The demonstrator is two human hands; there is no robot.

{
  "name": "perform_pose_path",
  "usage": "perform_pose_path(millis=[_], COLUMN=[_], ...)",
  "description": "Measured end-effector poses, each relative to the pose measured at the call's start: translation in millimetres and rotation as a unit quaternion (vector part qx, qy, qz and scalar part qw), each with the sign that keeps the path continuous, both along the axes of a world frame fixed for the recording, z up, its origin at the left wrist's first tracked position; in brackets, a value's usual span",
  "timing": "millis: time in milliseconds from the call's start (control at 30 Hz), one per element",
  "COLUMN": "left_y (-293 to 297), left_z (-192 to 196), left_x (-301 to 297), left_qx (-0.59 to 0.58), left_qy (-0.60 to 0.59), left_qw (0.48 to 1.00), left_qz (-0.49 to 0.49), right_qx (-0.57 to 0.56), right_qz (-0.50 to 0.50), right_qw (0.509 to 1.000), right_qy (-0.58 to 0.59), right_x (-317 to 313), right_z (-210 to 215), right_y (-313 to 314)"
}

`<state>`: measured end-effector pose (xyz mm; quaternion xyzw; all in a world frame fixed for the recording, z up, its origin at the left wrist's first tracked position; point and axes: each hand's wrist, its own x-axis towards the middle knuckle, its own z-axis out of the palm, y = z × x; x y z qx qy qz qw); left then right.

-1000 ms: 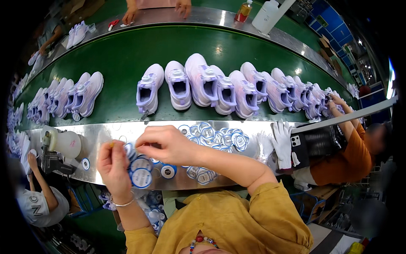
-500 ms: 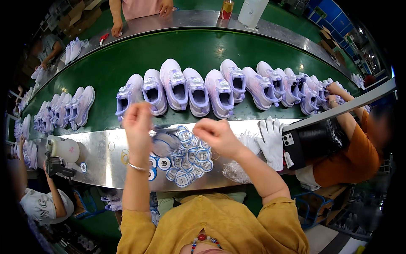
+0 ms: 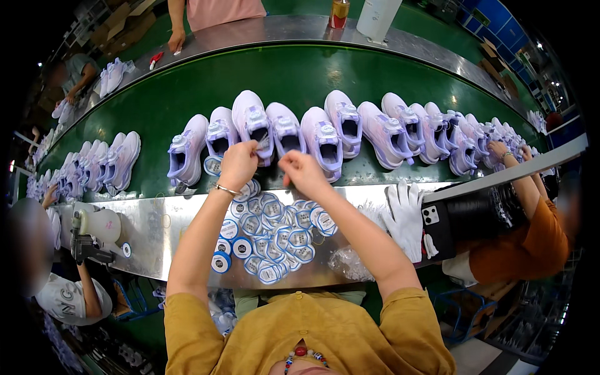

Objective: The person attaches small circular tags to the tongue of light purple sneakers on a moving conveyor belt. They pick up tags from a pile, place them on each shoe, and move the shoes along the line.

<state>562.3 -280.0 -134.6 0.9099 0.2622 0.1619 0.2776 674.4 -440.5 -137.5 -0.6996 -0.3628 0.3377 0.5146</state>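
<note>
Left hand (image 3: 237, 164) and right hand (image 3: 299, 170) pinched on a thin string at a lilac sneaker (image 3: 253, 125), toe pointing away, both hands raised from the round tags (image 3: 275, 234) since earlier

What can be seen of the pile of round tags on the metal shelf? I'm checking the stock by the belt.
The pile of round tags is a loose heap of small discs, white with blue rims, looking like card or plastic. They overlap flat on the shiny metal shelf, with a few lying apart at the lower left edge. The pile sits under the person's forearms, just below the left hand and right hand. Neither hand clearly touches it.
</note>
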Motion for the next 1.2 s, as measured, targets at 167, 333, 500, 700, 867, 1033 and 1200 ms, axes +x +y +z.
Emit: perform_pose_path(millis=[167, 333, 500, 700, 867, 1033, 1200], left_y=[14, 4, -4, -4, -10, -12, -12], left_z=[5, -18, -8, 3, 8, 6, 4], left_x=[-6, -19, -1, -11, -29, -29, -29], left_qx=[-0.066, -0.27, -0.388, -0.465, -0.441, -0.395, -0.387], left_qy=[-0.08, -0.134, -0.171, -0.18, -0.22, -0.255, -0.254], left_qw=[0.992, 0.95, 0.901, 0.858, 0.862, 0.878, 0.883], left_qz=[0.07, 0.084, 0.092, 0.124, 0.118, 0.089, 0.08], right_qx=[0.027, 0.003, 0.043, 0.041, 0.062, 0.072, 0.029], right_qz=[0.004, -0.041, -0.084, -0.045, -0.037, -0.07, -0.1], right_qw=[0.999, 0.998, 0.995, 0.998, 0.997, 0.992, 0.981], right_qy=[-0.021, -0.047, -0.017, 0.028, 0.013, 0.078, 0.162], right_x=[16, 6, -2, 0, -6, -12, -15], right_z=[7, 6, -4, -2, -13, -12, -3], right_y=[13, 10, 16, 14, 15, 19, 21])
